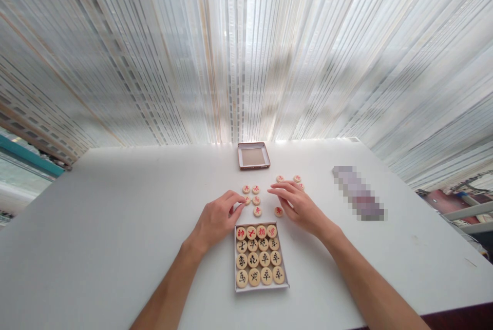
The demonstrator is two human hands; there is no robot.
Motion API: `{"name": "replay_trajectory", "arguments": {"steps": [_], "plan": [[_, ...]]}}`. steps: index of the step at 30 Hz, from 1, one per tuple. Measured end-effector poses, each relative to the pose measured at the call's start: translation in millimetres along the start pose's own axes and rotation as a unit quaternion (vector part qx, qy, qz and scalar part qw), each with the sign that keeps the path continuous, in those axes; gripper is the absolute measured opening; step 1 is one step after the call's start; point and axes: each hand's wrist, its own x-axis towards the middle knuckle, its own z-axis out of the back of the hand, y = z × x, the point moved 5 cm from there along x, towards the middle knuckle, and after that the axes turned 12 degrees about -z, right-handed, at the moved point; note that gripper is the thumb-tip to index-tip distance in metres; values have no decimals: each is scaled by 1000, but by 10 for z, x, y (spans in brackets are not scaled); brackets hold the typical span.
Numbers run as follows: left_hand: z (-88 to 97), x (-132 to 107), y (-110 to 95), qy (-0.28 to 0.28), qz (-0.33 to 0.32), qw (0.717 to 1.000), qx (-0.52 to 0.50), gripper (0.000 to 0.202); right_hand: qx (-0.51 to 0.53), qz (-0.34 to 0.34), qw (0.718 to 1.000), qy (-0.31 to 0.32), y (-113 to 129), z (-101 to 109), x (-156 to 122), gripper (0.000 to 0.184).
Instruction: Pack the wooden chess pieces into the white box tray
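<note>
My left hand is closed, with thumb and index fingertips at the left edge of a red-marked xiangqi piece on the table. My right hand hovers with its fingers stretched out over the right-hand pieces, partly hiding one of them. Below its fingers lies another red xiangqi piece. Several more red pieces lie loose between and behind the hands, among them one marked 馬 and one marked 車. Nearer me, a shallow open box holds rows of pieces, red in the far row and black in the others.
An empty box lid lies at the back of the white table. To the right is a blurred-out, pixelated object. A striped sheer curtain hangs along the far edge. Shelves with odds and ends stand beyond the right edge.
</note>
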Motion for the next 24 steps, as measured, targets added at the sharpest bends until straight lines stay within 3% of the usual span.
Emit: {"name": "replay_trajectory", "arguments": {"steps": [10, 17, 24], "plan": [[-47, 4, 39, 24, -35, 993, 108, 25, 28, 10, 1000, 8, 50, -63, -15, 35], [-47, 15, 62, -5, -16, 996, 88, 12, 49, 5, 998, -34, 63, -9, 0, 27], [-127, 41, 115, -17, 32, 996, 77, 23, 58, 9, 998, -30, 127, -32, -21, 26]]}}
